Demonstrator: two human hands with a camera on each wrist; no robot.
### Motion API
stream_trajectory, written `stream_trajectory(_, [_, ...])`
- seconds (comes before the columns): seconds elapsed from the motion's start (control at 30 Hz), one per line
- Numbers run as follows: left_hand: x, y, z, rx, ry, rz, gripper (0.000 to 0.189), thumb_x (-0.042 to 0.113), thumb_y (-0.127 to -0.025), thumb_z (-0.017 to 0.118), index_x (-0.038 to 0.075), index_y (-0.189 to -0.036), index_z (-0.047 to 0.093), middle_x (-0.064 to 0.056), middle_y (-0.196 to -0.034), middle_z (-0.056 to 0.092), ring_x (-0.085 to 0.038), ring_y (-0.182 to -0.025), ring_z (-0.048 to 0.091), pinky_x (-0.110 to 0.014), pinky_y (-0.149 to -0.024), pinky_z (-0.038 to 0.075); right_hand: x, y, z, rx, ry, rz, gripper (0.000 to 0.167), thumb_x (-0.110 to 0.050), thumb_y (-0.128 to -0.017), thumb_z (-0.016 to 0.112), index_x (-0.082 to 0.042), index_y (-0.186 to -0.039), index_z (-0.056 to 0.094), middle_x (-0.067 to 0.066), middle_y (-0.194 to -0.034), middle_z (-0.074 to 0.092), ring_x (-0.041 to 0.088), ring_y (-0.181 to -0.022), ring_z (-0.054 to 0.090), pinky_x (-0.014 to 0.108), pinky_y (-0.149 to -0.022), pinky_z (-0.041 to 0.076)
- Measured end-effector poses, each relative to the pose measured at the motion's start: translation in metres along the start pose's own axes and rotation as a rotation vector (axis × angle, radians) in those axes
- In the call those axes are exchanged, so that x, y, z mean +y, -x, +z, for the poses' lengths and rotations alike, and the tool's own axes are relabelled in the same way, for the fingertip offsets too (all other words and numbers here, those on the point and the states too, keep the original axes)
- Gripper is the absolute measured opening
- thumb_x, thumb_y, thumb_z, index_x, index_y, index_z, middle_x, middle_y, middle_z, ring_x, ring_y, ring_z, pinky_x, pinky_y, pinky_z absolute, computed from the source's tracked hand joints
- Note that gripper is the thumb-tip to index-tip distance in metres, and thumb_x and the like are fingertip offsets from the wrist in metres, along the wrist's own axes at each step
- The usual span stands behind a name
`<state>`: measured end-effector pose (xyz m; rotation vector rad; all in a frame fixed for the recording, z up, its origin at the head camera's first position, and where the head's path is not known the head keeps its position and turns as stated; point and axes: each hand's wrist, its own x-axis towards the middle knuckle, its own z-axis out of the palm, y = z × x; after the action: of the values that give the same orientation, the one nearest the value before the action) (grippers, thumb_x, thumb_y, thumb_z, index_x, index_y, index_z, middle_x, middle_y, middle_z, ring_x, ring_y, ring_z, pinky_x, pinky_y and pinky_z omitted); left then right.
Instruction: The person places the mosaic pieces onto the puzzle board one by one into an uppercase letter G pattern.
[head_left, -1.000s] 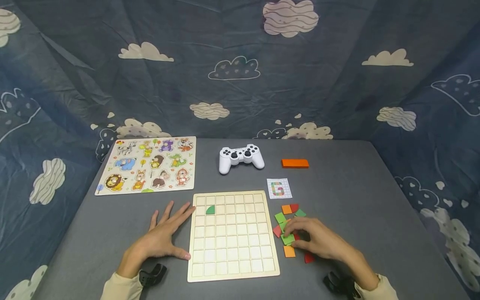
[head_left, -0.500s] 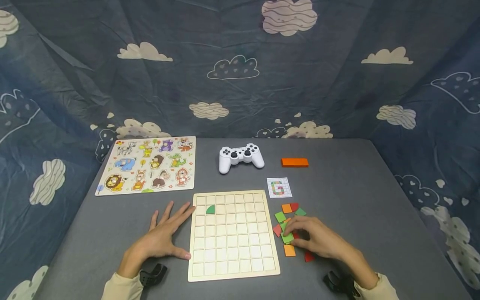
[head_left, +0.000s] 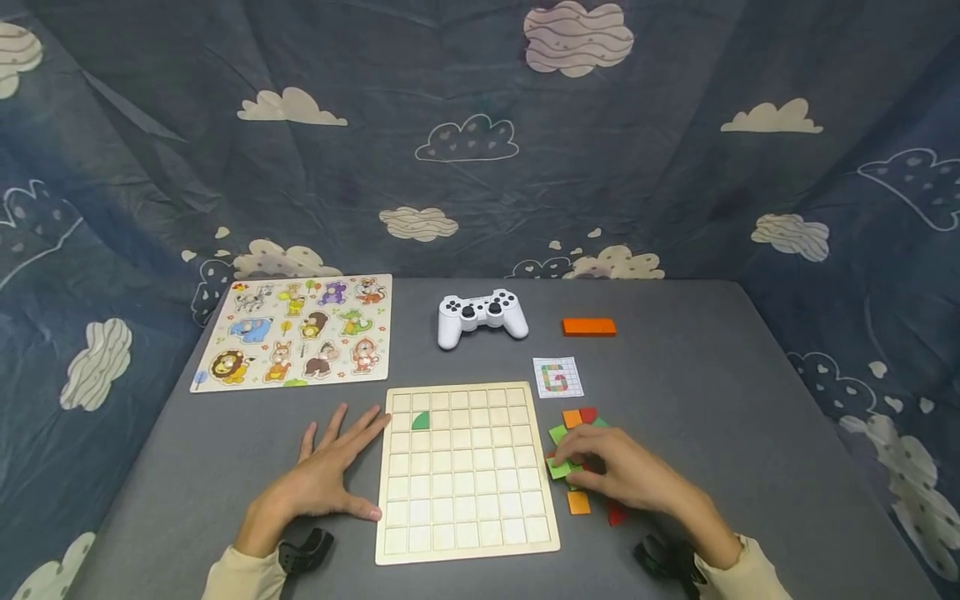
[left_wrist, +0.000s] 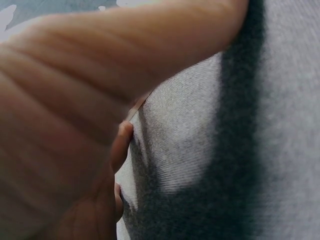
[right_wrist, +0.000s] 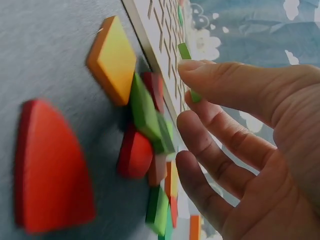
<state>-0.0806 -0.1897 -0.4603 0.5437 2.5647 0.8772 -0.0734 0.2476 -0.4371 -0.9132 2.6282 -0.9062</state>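
My right hand (head_left: 626, 471) pinches a light green square tile (head_left: 558, 469) between thumb and fingers, close to the right edge of the wooden grid board (head_left: 465, 553). In the right wrist view the thumb overlaps that green tile (right_wrist: 185, 51), which is lifted above the pile. Below it lie an orange tile (right_wrist: 114, 62), a red rounded piece (right_wrist: 52, 170) and several more tiles. My left hand (head_left: 322, 475) is spread flat, its fingertips and thumb at the board's left edge. One dark green quarter-round piece (head_left: 422, 421) sits in the board's second row.
A small card (head_left: 558, 377) printed with a coloured G lies behind the tiles. Farther back are a white game controller (head_left: 482, 317) and an orange block (head_left: 589, 327). An animal puzzle board (head_left: 296, 333) stands at the back left.
My right hand has lifted the green tile off the pile and moved a little left, toward the board. The left hand stays in place.
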Motion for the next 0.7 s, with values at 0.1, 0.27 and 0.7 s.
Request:
stream_trajectory(0.1, [0.000, 0.000, 0.001, 0.004, 0.001, 0.007, 0.128, 0.053, -0.056, 0.091, 0.024, -0.161, 0.024, -0.010, -0.169, 0.013, -0.049, -0.152, -0.010, -0.075, -0.109, -0.015, -0.004, -0.008, 0.001, -0.022, 0.000, 0.004, 0.022, -0.017, -0.087, 0.079, -0.028, -0.105, 0.073, -0.016, -0.112, 0.067, 0.008, -0.100, 0.062, 0.032, -0.085, 0.052])
stream_trajectory(0.27, [0.000, 0.000, 0.001, 0.008, 0.005, 0.007, 0.129, 0.053, -0.055, 0.092, 0.024, -0.161, 0.025, -0.010, -0.169, 0.014, -0.050, -0.152, -0.010, -0.075, -0.109, -0.015, -0.009, -0.025, 0.003, -0.059, -0.030, -0.026, 0.018, -0.017, -0.089, 0.077, -0.026, -0.105, 0.073, -0.014, -0.109, 0.066, 0.012, -0.094, 0.061, 0.030, -0.079, 0.052])
stream_trajectory(0.7, [0.000, -0.001, 0.001, 0.013, 0.002, 0.013, 0.128, 0.053, -0.055, 0.092, 0.025, -0.161, 0.025, -0.010, -0.169, 0.015, -0.050, -0.151, -0.008, -0.076, -0.108, -0.014, -0.026, -0.073, 0.007, -0.035, -0.001, -0.121, 0.019, -0.014, -0.089, 0.077, -0.019, -0.107, 0.074, -0.009, -0.106, 0.069, 0.012, -0.079, 0.059, 0.027, -0.072, 0.052])
